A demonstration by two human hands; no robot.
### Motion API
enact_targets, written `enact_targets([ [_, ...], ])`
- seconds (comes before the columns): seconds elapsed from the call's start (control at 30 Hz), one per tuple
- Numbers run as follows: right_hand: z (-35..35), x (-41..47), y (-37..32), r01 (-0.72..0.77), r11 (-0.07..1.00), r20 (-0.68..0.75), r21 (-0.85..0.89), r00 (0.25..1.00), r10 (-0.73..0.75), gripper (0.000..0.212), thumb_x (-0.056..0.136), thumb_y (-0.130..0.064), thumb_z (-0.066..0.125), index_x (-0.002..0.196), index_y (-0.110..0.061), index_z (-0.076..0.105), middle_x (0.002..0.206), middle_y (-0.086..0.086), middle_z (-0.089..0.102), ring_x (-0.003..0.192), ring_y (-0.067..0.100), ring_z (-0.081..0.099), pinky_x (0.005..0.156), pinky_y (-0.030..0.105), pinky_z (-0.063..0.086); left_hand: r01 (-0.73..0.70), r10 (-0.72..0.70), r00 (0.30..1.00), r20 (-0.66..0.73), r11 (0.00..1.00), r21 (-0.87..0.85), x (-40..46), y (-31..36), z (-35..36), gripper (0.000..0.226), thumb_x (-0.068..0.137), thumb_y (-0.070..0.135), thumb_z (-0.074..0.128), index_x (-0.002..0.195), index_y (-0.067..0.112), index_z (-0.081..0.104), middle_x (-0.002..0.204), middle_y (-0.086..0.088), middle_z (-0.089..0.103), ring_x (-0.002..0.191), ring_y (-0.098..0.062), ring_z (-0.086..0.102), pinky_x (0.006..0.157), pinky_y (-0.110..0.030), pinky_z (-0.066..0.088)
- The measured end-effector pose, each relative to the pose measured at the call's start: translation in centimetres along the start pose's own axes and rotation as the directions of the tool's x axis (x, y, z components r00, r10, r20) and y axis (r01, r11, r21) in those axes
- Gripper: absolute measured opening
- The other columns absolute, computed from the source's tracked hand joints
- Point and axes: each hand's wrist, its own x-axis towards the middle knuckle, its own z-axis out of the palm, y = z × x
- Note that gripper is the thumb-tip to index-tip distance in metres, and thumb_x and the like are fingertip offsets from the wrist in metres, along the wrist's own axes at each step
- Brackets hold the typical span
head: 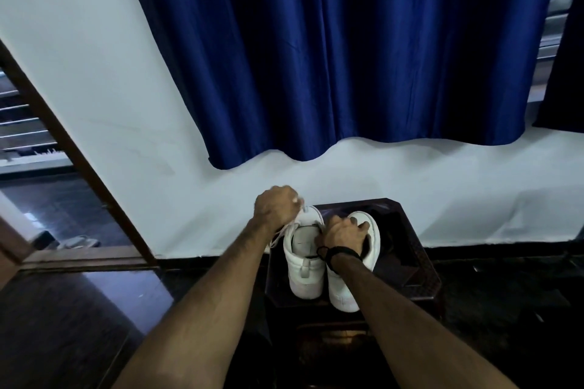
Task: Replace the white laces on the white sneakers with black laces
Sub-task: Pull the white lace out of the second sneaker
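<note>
White lace (pixel 286 227) is pinched in your left hand (pixel 276 205), which is curled into a fist just above the far end of the left sneaker (pixel 304 257); the lace runs down from your fingers to the shoe's eyelets and a loose loop trails over its left side. Your right hand (pixel 343 232) is curled over the tops of the shoes, fingers wrapped around the tongue area where the left sneaker meets the right sneaker (pixel 363 230), steadying them. A black lace or cord (pixel 335 254) is wound around your right wrist (whether it is a shoelace or a wristband cannot be told), with a small loop hanging off its left side.

Both white sneakers stand side by side, touching, heels toward you and toes pointing to the far wall. They rest on a small dark desk (pixel 410 262) with a patterned rim, set close against the wall. The right shoe's toe cap shows white beyond your knuckles; the rest of its upper is mostly hidden by your hand and forearm.

Beyond the desk, a pale wall (pixel 94 73) rises, and a deep blue curtain (pixel 347 57) hangs over its upper part, its hem ending well above the shoes. To the left, a brown wooden door frame (pixel 79 164) slants past an opening onto a dark, glossy floor (pixel 79 309).
</note>
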Motion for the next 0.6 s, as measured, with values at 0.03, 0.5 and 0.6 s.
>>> enact_targets([
  [0.03, 0.2, 0.1, 0.0, -0.005, 1.0, -0.007, -0.002, 1.0, 0.005, 0.034, 0.092, -0.034, 0.045, 0.12, -0.016, 0.054, 0.12, 0.006, 0.059, 0.116, 0.026, 0.048, 0.105, 0.047, 0.026, 0.027, -0.049, 0.991, -0.124, 0.986, -0.167, 0.1, 0.2, -0.6, 0.026, 0.093, 0.035, 0.047, 0.087, 0.021, 0.068, 0.101, -0.008, 0.07, 0.098, -0.033, 0.063, 0.08, -0.035, 0.049],
  [0.5, -0.2, 1.3, -1.3, 0.367, 0.907, -0.006, -0.207, 0.926, -0.377, 0.038, 0.088, -0.026, 0.048, 0.126, -0.023, 0.054, 0.129, 0.003, 0.053, 0.127, 0.026, 0.04, 0.103, 0.047, 0.024, 0.126, -0.177, 0.965, -0.193, 0.96, -0.251, -2.4, -1.8, 6.0, 0.039, 0.082, 0.032, 0.059, 0.119, 0.023, 0.057, 0.118, -0.002, 0.059, 0.118, -0.023, 0.05, 0.093, -0.042, 0.028],
  [0.6, -0.5, 3.5, -2.5, 0.457, 0.851, 0.058, -0.26, 0.887, -0.459, 0.03, 0.089, -0.029, 0.048, 0.116, -0.025, 0.061, 0.12, 0.002, 0.061, 0.117, 0.023, 0.05, 0.102, 0.047, 0.023, 0.15, -0.229, 0.947, -0.223, 0.934, -0.323, -5.0, -2.5, 9.5, 0.03, 0.083, 0.028, 0.056, 0.112, 0.021, 0.06, 0.111, -0.003, 0.062, 0.113, -0.027, 0.053, 0.09, -0.043, 0.03],
])
